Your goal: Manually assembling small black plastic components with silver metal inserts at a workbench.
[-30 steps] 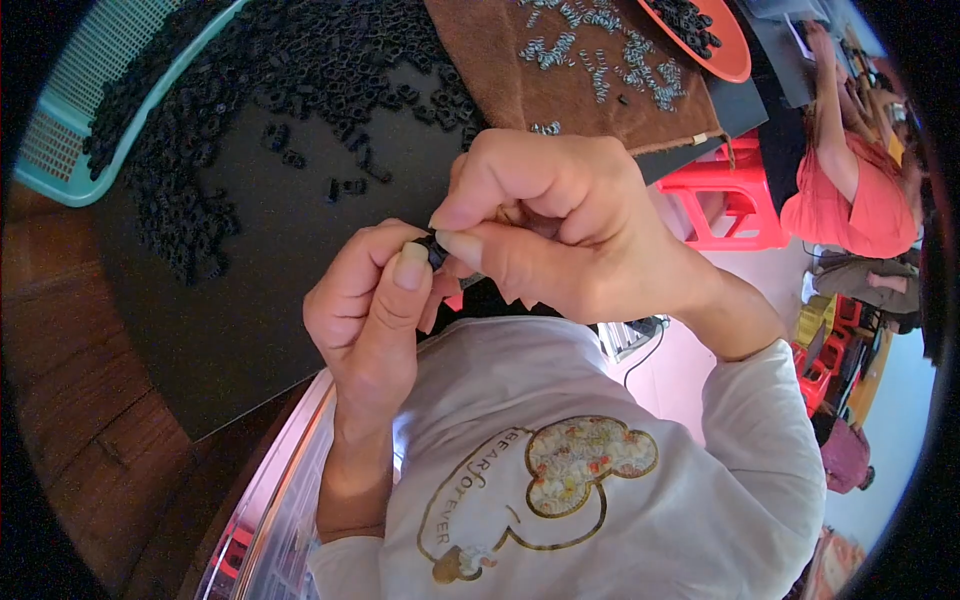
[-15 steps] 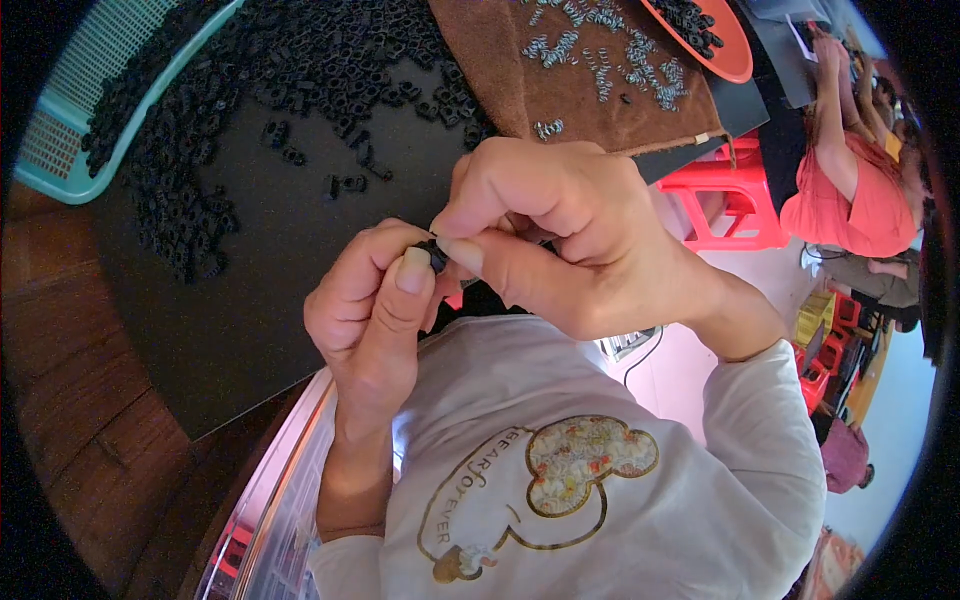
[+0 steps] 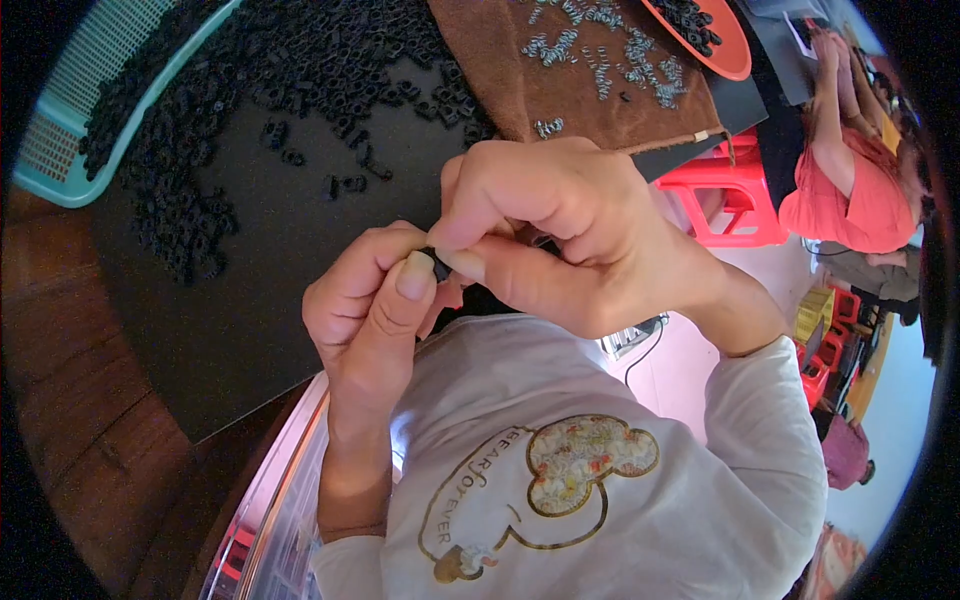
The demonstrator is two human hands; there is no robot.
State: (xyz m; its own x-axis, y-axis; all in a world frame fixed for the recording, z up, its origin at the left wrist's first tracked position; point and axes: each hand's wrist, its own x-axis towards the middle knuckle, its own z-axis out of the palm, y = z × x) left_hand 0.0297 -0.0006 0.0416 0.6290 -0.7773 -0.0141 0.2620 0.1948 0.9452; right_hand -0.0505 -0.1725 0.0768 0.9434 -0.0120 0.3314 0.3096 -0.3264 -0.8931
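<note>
The two bare hands meet in front of the person's white shirt (image 3: 500, 400) with a picture on it. The left hand (image 3: 365, 305) has its thumb and fingers pinched around a small black plastic piece (image 3: 440, 266), and most of that piece is hidden. The right hand (image 3: 570, 235) is bent over, with its thumb and pointer finger squeezed together at the end of the black piece. I cannot tell if those fingers grip the piece itself or some tiny thing. The black piece is up in the hands, near the edge of the dark flat bench (image 3: 260, 320).

On the far left of the bench is a light green plastic basket (image 3: 72, 183) with little holes in its sides. It has lots of small black plastic bits in it. A big pile of loose black bits (image 3: 310, 60) lies beside it, outside the basket. At the top right is a smooth orange plastic dish (image 3: 737, 62) with more small black parts (image 3: 690, 25) in it. Just beside the dish is a fuzzy brown cloth (image 3: 490, 60) with shiny metal springs (image 3: 655, 75) scattered on it. A red plastic stool (image 3: 740, 190) stands near the bench.
</note>
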